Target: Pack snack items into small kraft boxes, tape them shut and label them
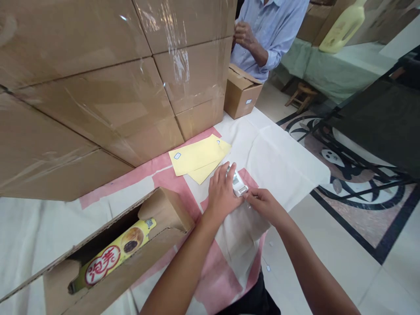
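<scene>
My left hand [222, 192] is closed around a small white device [239, 183] with a greyish panel, resting low over the cloth-covered table. Its exact kind is not clear. At the device's near end, the thumb and fingers of my right hand [262, 203] are pinched together; whatever is between them is too small to make out. Just beyond my left hand, two overlapping pale yellow paper pieces [200, 155] lie flat, with small blue-edged labels on them.
Taped cardboard boxes [114, 100] are stacked at the back left. An open carton [170, 210] with a yellow package [118, 253] lies at front left. Beyond a smaller box [241, 94], another person's hand [245, 36] is raised. The table edge drops to tiled floor [328, 245] at right.
</scene>
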Tool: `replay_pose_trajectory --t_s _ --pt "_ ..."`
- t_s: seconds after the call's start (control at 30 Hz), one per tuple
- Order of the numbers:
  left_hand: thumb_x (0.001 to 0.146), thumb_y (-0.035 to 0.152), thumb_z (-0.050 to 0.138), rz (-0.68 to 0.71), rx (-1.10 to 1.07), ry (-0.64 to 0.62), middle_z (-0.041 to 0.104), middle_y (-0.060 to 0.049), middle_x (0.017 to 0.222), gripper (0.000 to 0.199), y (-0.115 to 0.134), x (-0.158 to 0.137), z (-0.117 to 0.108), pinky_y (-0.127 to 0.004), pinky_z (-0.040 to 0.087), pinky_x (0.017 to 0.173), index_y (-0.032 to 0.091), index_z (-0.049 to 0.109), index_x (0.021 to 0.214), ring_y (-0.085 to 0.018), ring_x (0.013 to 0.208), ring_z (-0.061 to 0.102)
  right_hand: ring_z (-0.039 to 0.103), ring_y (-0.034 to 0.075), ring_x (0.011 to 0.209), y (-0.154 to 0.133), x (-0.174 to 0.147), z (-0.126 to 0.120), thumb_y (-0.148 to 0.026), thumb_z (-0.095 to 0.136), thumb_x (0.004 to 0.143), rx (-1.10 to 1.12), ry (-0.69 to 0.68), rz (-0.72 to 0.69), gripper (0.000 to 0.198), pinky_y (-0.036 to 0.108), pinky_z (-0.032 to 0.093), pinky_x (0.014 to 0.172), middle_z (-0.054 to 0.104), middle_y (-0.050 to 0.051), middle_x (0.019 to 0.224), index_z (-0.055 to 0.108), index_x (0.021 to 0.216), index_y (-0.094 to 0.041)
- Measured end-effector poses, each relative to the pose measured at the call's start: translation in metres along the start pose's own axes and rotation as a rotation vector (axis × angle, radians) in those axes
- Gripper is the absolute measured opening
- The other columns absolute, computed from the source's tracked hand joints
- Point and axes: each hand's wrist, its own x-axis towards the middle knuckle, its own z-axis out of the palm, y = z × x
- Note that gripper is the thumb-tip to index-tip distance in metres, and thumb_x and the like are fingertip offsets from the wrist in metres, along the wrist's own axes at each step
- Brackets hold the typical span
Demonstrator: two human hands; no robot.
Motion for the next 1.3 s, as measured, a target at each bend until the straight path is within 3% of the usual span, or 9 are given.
replay_pose_trajectory --t_s 0.27,0.37,0.5,0.6,0.73,0.87,0.97,1.1,1.3 --pt "0.072 0.038 0.083 0.014 -0.11 0.025 0.023 -0.021 0.164 0.099 0.004 0.003 -0.01 -0.059 0.028 0.119 0.02 0.028 0.153 -0.04 0.152 0.021 0.033 0.012 0.059 0.005 -0.023 0.005 -0.055 0.056 0.094 0.12 0.158 -0.163 0.046 0.028 0.025 0.058 0.036 -0.005 0.062 0.043 0.067 -0.021" --pt "0.087 0.032 0.069 -0.009 -0.394 0.054 0.039 -0.017 0.157 0.069 0.022 -0.004 -0.04 -0.054 0.028 0.12 0.022 0.038 0.147 -0.032 0.148 0.033 0.035 0.013 0.063 -0.011 -0.044 0.007 -0.049 0.054 0.098 0.146 0.181 -0.359 0.043 0.028 0.028 0.06 0.038 -0.004 0.068 0.044 0.068 -0.021" --pt "0.1 0.034 0.053 -0.027 -0.661 -0.026 0.068 -0.007 0.118 0.023 0.054 -0.035 -0.094 -0.038 0.046 0.103 0.024 0.062 0.119 -0.022 0.115 0.061 0.041 0.014 0.067 -0.044 -0.072 0.02 -0.037 0.053 0.102 0.099 0.118 -0.61 0.035 0.029 0.031 0.063 0.042 -0.002 0.072 0.047 0.071 -0.02" --pt "0.096 0.034 0.061 -0.059 -0.758 -0.063 0.068 -0.004 0.098 0.013 0.065 -0.066 -0.127 -0.035 0.046 0.092 0.023 0.068 0.097 -0.02 0.098 0.063 0.042 0.013 0.067 -0.065 -0.093 0.039 -0.032 0.051 0.103 0.045 0.001 -0.721 0.031 0.028 0.031 0.063 0.044 -0.002 0.073 0.048 0.074 -0.021" --pt "0.096 0.031 0.064 -0.048 -0.728 0.113 0.063 0.0 0.082 0.015 0.063 -0.111 -0.155 -0.031 0.043 0.082 0.023 0.067 0.083 -0.017 0.084 0.057 0.043 0.013 0.065 -0.074 -0.107 0.069 -0.031 0.049 0.103 -0.048 -0.172 -0.699 0.029 0.027 0.033 0.061 0.045 -0.003 0.072 0.044 0.076 -0.021" --pt "0.097 0.023 0.058 -0.092 -0.534 0.563 0.054 0.001 0.078 0.017 0.055 -0.155 -0.186 -0.028 0.041 0.072 0.022 0.06 0.081 -0.016 0.078 0.052 0.05 0.016 0.066 -0.081 -0.094 0.09 -0.035 0.072 0.088 -0.309 -0.05 -0.601 0.028 0.03 0.04 0.06 0.053 -0.003 0.074 0.047 0.085 -0.023" --pt "0.096 0.02 0.058 -0.122 -0.364 0.779 0.055 0.0 0.079 0.017 0.046 -0.177 -0.218 -0.028 0.042 0.071 0.021 0.059 0.08 -0.016 0.081 0.053 0.061 0.027 0.105 -0.104 -0.071 0.101 -0.035 0.071 0.088 -0.363 0.086 -0.824 0.034 0.042 0.051 0.087 0.065 0.009 0.113 0.054 0.115 -0.023" --pt "0.093 0.02 0.064 -0.146 -0.286 0.684 0.057 0.001 0.078 0.014 0.03 -0.181 -0.254 -0.028 0.042 0.068 0.022 0.063 0.079 -0.016 0.077 0.054 0.041 0.031 0.143 -0.149 -0.03 0.122 -0.035 0.065 0.095 -0.379 0.012 -1.123 0.05 0.054 0.035 0.117 0.051 0.01 0.151 0.05 0.142 -0.027" --pt "0.093 0.031 0.065 -0.427 -0.255 0.574 0.061 0.001 0.076 0.02 0.007 -0.166 -0.282 -0.028 0.042 0.068 0.024 0.063 0.075 -0.016 0.076 0.055 0.063 0.025 0.122 -0.161 0.022 0.153 -0.015 0.061 0.093 -0.15 -0.27 -1.041 0.019 0.05 0.046 0.11 0.077 0.003 0.113 0.075 0.098 -0.027"
